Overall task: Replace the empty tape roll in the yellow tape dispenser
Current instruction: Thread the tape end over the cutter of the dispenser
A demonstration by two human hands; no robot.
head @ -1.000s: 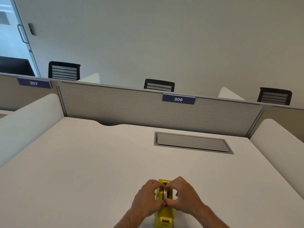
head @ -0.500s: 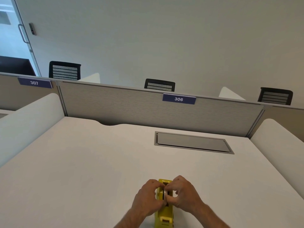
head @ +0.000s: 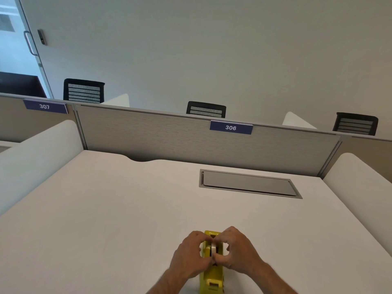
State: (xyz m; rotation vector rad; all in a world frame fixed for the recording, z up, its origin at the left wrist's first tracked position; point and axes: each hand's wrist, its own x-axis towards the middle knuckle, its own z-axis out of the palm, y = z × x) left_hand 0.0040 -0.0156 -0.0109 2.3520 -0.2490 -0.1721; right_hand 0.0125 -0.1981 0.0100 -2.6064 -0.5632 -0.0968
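the desk [head: 106, 209] is big and white, and it holds the yellow dispenser [head: 212, 276] near my edge, right in front of me. the dispenser is long and thin. its long side runs straight away from me, so one end points at me and the other end points at the gray wall with the 306 sign [head: 230, 127]. the end with a little slot is the one close to me. i think that is the cutter end, but it is too small to be sure.

my left hand [head: 188, 254] is on the left side of the dispenser and my right hand [head: 238, 251] is on the right side. my fingers on both hands are pinched on the roll [head: 213, 248], which stands on its edge in the middle of the dispenser. i cannot tell if the roll is empty or new.

what could go wrong? no hand holds the dispenser down. if i pull the roll up hard, the dispenser may lift or tip over. if the roll is crooked, it may jam in its slot. my pinch is small, so the roll could pop out and roll off the desk. my thumbs hide the slot, so i could miss it.
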